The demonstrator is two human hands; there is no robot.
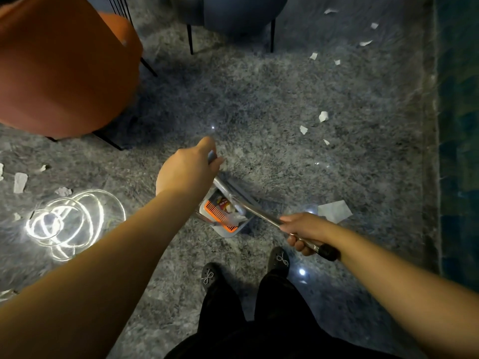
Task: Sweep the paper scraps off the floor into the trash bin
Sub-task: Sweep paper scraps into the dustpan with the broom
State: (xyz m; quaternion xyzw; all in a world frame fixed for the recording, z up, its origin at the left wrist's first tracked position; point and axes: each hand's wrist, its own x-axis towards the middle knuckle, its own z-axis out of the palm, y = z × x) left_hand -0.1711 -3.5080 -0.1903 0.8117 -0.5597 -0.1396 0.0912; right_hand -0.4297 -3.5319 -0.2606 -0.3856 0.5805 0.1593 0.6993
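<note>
Seen from above, a person in black trousers and dark shoes (278,257) stands on a glossy grey marbled floor (259,99). The right hand (303,233) grips a metal broom handle (261,216) near its black end. Between the hands sits a grey dustpan (234,230) with an orange comb and some scraps inside. The left hand (189,169) curls around the dustpan's upright handle (212,156). White paper scraps (334,211) lie just beyond the right hand, more (323,116) farther off, others (20,182) left of the left hand. Beyond sit an orange chair (59,66) and a blue-grey chair (233,14).
</note>
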